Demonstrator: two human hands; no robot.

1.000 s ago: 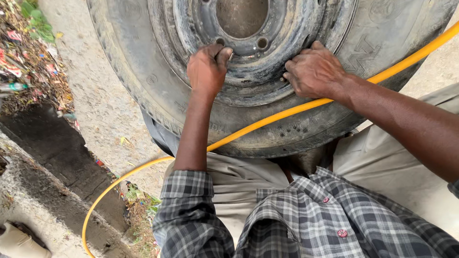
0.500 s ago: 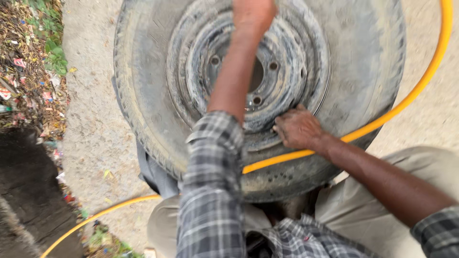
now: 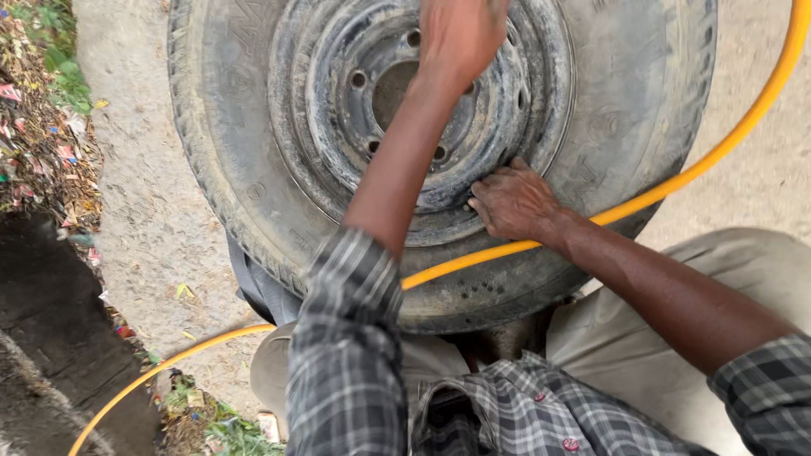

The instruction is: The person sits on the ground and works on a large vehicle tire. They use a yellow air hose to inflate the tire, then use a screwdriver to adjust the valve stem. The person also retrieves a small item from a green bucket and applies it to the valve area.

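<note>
A worn tyre (image 3: 228, 169) on a dusty grey steel rim (image 3: 338, 127) lies flat on the ground in front of my knees. My left arm, in a checked sleeve, stretches across the wheel. My left hand (image 3: 460, 34) rests on the far side of the rim, and its fingertips are cut off by the top edge of the view. My right hand (image 3: 515, 203) lies fingers-down on the near edge of the rim where it meets the tyre, holding nothing. A yellow hose (image 3: 710, 160) runs over the near part of the tyre, just below my right hand.
The wheel sits on rough concrete (image 3: 135, 169). To the left lies a strip of leaf litter and scraps (image 3: 42, 143), with a dark drain (image 3: 51, 338) below it. The hose curves on past my left knee (image 3: 279, 371) toward the bottom left.
My left hand has left the near part of the rim and reached over the hub to the far side. My right hand has slid a little left along the rim's near edge.
</note>
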